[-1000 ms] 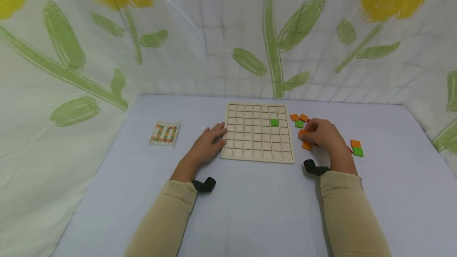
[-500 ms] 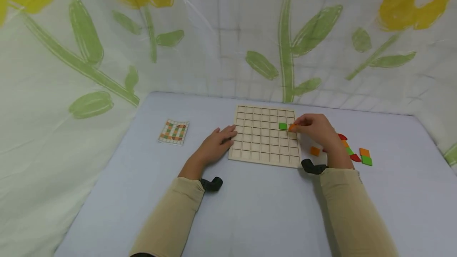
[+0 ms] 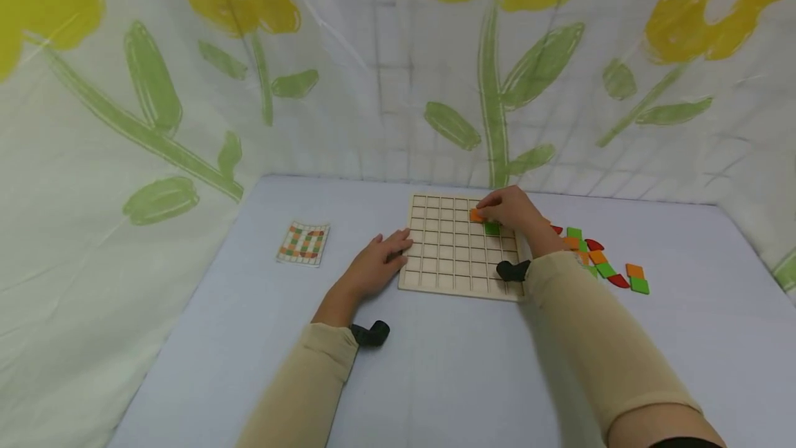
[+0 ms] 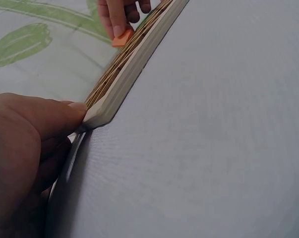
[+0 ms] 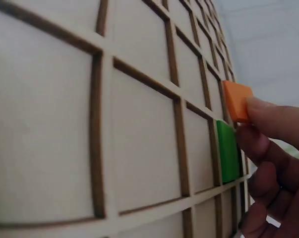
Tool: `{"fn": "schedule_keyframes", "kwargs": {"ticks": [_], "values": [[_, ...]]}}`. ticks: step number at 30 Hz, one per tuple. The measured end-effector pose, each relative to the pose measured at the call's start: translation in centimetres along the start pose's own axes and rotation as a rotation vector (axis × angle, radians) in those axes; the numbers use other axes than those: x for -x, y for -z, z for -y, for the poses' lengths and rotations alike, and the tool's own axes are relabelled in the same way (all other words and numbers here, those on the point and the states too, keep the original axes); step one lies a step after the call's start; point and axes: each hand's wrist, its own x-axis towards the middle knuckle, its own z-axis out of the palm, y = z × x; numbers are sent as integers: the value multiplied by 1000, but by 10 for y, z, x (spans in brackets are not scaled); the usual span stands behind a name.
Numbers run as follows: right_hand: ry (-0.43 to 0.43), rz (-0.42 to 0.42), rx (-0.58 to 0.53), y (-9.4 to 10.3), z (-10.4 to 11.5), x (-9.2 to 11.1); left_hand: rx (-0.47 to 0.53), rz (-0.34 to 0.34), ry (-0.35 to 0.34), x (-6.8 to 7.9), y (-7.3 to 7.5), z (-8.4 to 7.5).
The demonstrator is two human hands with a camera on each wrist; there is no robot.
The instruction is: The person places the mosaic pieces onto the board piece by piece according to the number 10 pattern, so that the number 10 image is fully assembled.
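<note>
A pale wooden grid board (image 3: 438, 261) lies on the table, with a green square tile (image 3: 492, 229) set in one of its cells. My right hand (image 3: 513, 211) is over the board's far right part and pinches an orange square tile (image 5: 237, 101) between thumb and finger. That tile is tilted at a cell diagonally beyond the green one; whether it touches the cell floor I cannot tell. My left hand (image 3: 373, 265) rests at the board's left edge with fingers extended, its thumb (image 4: 65, 116) touching the corner in the left wrist view.
Right of the board, partly behind the right sleeve, lie several loose orange, green and red tiles (image 3: 604, 269). An orange and green pair (image 3: 637, 278) sits farther right. A small pattern card (image 3: 303, 244) lies at left. A flowered cloth (image 3: 373, 123) hangs behind the table.
My right hand has moved left from the loose tiles to over the board, carrying an orange tile past the green one. My left hand has stayed at the board's edge. The head view has shifted slightly.
</note>
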Motion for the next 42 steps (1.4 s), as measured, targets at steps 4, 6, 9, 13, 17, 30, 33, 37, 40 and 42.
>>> {"fn": "schedule_keyframes", "kwargs": {"ticks": [4,6,9,13,17,30,33,37,40,42], "values": [[5,-7,31,-2,2,-1,1,1,-8,-1,0,-2],[13,-16,58,-2,3,-1,-1,3,-9,-1,1,-2],[19,-24,99,-3,5,-3,-6,-1,-12,-1,2,-2],[14,-4,137,-1,8,-3,-4,-1,-8,-1,2,-1],[9,0,134,14,4,3,-6,4,-15,-2,0,1],[-164,45,234,78,-51,37,-21,-2,-17,-4,0,5],[-222,97,247,81,-63,43,-22,-1,-14,-3,0,4],[-288,126,226,82,-76,50,-25,2,-15,-2,0,3],[-269,122,229,80,-81,54,-20,4,-18,-2,0,3],[-238,107,248,79,-82,56,-17,3,-22,-2,-1,3]]}}
